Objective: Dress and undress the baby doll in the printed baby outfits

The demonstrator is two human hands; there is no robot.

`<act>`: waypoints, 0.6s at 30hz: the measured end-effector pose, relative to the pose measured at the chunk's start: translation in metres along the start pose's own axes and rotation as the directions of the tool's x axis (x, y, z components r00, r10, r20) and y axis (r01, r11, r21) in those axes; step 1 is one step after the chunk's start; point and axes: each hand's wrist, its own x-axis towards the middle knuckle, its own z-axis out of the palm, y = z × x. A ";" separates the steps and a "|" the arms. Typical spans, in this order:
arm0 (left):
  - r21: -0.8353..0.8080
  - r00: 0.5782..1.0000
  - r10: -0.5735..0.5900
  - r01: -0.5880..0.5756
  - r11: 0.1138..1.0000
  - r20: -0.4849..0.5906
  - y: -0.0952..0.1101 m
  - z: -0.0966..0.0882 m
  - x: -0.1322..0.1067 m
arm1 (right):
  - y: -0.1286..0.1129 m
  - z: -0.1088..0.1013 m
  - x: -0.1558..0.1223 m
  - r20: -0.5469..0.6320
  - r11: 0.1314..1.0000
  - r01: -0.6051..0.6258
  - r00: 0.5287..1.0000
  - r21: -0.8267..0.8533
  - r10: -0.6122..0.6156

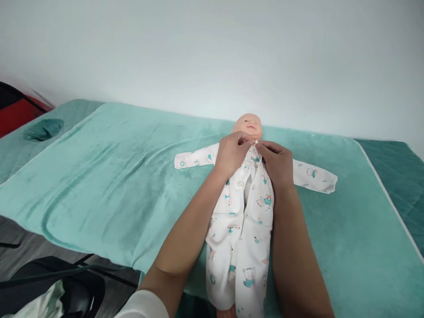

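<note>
A baby doll (251, 125) lies on its back on a green sheet (99, 185), its head toward the wall. It wears a white printed baby outfit (255, 247) with both sleeves stretched out sideways. At the doll's neck, my left hand (232, 151) pinches one side of the collar. My right hand (275, 160) grips the collar's other side, its fingertips close to the left ones. Below the hands the front gapes in the chest area, and a round fastener shows along the edge. One foot of the doll peeks out at the bottom.
A pale wall (212, 57) rises behind the padded table. Toward the left end, the table cover has a round hole (43, 129). A black chair (66, 287) with a light cloth (43, 304) on it stands at the lower left. Something red (20, 115) is at the far left.
</note>
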 end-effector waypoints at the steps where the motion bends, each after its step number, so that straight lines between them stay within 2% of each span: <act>1: -0.019 1.000 -0.001 0.001 1.000 0.009 -0.001 -0.001 0.000 | 0.001 0.000 0.000 0.003 1.000 0.009 1.000 0.006 -0.009; 7: -0.055 0.999 0.012 -0.011 0.998 0.034 -0.005 -0.005 0.001 | 0.002 -0.002 -0.001 0.086 0.999 0.017 0.996 0.028 -0.020; 13: -0.059 1.000 0.000 0.002 0.998 0.030 -0.007 -0.007 -0.001 | -0.002 -0.001 -0.001 0.118 0.990 0.119 0.987 -0.082 -0.108; 18: -0.037 0.998 0.011 -0.009 0.999 0.058 -0.004 -0.010 -0.004 | -0.008 0.002 -0.002 0.144 0.980 0.134 0.983 -0.145 -0.114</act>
